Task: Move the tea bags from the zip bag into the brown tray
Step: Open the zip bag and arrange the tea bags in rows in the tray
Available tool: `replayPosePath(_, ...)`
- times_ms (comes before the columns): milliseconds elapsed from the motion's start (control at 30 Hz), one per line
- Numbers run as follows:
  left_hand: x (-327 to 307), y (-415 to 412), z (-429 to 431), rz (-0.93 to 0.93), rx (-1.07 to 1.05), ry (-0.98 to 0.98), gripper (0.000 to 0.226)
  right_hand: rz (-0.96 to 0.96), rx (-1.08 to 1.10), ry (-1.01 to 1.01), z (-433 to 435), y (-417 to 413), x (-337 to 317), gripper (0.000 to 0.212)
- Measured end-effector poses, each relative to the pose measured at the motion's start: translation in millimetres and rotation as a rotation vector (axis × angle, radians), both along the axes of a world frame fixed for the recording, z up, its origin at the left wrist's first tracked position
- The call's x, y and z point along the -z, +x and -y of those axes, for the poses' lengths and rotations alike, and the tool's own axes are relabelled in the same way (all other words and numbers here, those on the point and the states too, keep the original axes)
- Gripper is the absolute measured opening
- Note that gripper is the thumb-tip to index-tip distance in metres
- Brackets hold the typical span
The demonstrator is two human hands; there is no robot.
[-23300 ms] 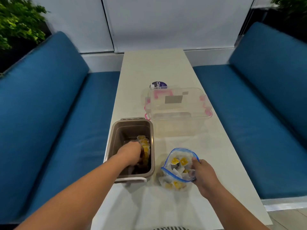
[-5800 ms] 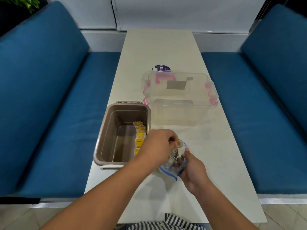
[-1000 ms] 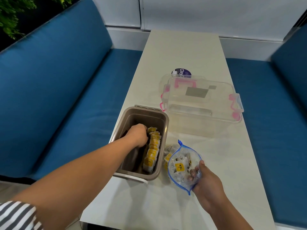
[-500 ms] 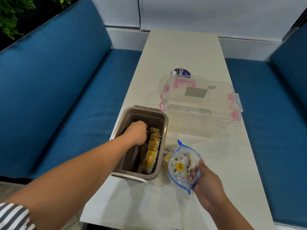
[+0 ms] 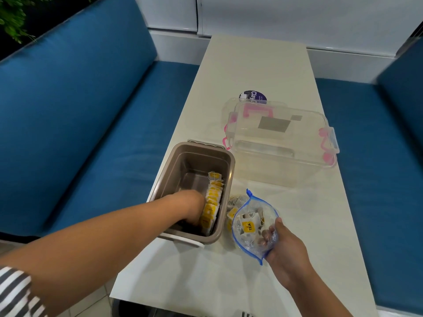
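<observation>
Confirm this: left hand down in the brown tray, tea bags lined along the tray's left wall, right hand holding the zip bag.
Wrong wall. The head view shows the yellow-labelled tea bags lined along the right wall of the brown plastic tray. The left hand is down in it; the right hand holds the clear blue-edged zip bag.
</observation>
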State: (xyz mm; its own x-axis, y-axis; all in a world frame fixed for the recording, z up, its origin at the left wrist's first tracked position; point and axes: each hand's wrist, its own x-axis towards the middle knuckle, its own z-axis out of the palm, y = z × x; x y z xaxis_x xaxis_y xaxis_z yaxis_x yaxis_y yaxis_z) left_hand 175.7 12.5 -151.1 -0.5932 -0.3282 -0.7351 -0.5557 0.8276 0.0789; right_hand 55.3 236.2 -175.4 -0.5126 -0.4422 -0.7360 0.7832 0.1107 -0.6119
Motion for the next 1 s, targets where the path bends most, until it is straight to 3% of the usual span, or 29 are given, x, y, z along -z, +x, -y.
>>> replayPosePath(333, -45, -1, 1, -0.107, -0.037, -0.063, 0.026, 0.021, 0.005, -0.045, -1, -2, 5, 0.025)
replayPosePath(467, -83, -8, -2, -0.377, -0.131, -0.166, 0.024, 0.037, 0.003, -0.057, -3, -2, 9, 0.021)
replayPosePath(600, -114, -19, -37, -0.696, -0.174, -0.021, 0.010, -0.020, -0.008, -0.044, -5, 1, 7, 0.029)
replayPosePath(667, -112, -29, -58, -0.664, -0.080, 0.002, 0.010, -0.033, -0.003, -0.041, -5, 1, 7, 0.027)
replayPosePath(800, -83, -52, -93, -0.420, 0.139, -0.239, 0.011, -0.044, -0.021, -0.051, -8, 1, 10, 0.031)
replayPosePath(900, -70, -58, -110, -0.324, 0.210, -0.327, 0.016, -0.047, -0.014, -0.051, -11, 1, 8, 0.047)
replayPosePath(1000, -62, -61, -115, -0.272, 0.227, -0.367, 0.010, -0.066, -0.011, -0.026, -12, 5, 2, 0.049)
